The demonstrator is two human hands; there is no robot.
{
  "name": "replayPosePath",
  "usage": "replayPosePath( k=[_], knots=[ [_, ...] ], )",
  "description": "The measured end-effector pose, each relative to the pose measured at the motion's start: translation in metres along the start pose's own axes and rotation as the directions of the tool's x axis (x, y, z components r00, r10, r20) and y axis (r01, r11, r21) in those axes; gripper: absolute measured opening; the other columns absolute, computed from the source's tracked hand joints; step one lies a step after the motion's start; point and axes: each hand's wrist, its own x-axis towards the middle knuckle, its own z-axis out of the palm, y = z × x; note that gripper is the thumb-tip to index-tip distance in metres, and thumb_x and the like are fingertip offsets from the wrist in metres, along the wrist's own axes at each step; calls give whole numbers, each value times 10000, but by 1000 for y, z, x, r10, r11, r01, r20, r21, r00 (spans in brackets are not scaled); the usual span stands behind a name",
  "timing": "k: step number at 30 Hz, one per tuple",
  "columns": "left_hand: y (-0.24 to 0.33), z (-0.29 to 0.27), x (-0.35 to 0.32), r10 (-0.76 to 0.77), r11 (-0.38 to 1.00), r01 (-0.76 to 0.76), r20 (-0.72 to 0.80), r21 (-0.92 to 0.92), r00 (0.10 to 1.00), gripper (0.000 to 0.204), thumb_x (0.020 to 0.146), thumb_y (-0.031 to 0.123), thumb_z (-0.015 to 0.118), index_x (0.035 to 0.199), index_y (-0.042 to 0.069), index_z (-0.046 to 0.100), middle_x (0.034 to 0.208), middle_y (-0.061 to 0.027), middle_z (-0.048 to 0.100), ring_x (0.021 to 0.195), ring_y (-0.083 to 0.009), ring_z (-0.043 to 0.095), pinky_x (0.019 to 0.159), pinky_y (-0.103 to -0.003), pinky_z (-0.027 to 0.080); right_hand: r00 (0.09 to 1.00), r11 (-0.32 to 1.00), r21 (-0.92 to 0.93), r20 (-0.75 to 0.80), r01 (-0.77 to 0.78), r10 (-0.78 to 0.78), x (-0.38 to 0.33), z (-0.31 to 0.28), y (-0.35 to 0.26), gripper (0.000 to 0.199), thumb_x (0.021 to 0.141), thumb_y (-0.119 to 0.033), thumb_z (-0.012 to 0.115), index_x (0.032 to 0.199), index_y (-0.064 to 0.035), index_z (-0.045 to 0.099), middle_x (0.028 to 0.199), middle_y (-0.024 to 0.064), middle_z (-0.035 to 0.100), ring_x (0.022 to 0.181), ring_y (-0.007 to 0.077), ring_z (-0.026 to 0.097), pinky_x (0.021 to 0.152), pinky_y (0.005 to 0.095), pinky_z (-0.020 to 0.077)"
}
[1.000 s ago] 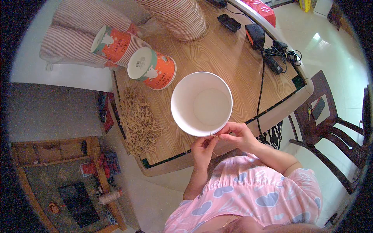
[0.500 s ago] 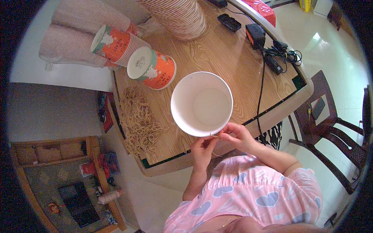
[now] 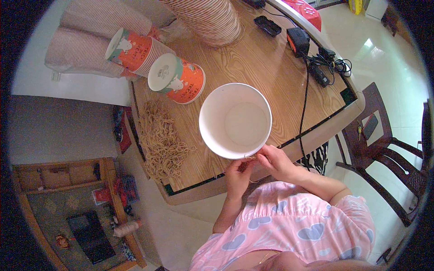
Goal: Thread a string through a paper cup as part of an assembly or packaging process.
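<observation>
A white paper bucket (image 3: 212, 119) stands at the table's near edge, its open mouth toward me. My left hand (image 3: 238, 179) is closed in a pinch just below its near rim. Beside it my right hand (image 3: 276, 162) pinches with thumb and forefinger, its fingertips close to the rim. Between the two sets of fingertips shows a bit of thin tan twine (image 3: 249, 157), which both hands seem to hold. A loose end of it curves down beneath my hands. The fingers hide how the twine meets the bucket. To the left lies a tangled heap of twine (image 3: 162, 140).
An upside-down orange and green printed bucket (image 3: 186, 83) and a nested stack of printed buckets (image 3: 135, 52) are at the far left. A tall bucket stack (image 3: 205, 20) rises behind. A power adapter (image 3: 297, 41) with black cables lies at the right. A dark wooden chair (image 3: 375, 117) is beyond.
My left fingers have turned and drawn in closer under the rim, and my right hand has shifted slightly down. The bucket stays nearly where it was.
</observation>
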Motion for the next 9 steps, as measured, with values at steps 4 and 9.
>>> replayPosePath(
  k=[4, 9],
  knots=[
    [-8, -1, 0, 19, 999, -19, 9, 31, 1000, 74, 765, 20, 641, 835, 5, 620, 738, -8, 618, 645, -66, 543, 598, -219, 445, 997, 996, -41, 14, 76, -76, 1, -4, -4, 104, 791, -110, 564, 851, -38, 517, 779, 129, 551, 754, 323, 531, 657, 395, 418],
    [-14, -3, 0, 14, 995, -16, 22, 99, 1000, 84, 766, 43, 649, 841, 16, 622, 734, -25, 615, 643, -67, 537, 594, -226, 443, 991, 990, 53, -6, 131, -131, -1, -4, 2, 177, 752, -159, 634, 873, -64, 544, 813, 117, 558, 793, 278, 542, 682, 386, 417]
  ],
)
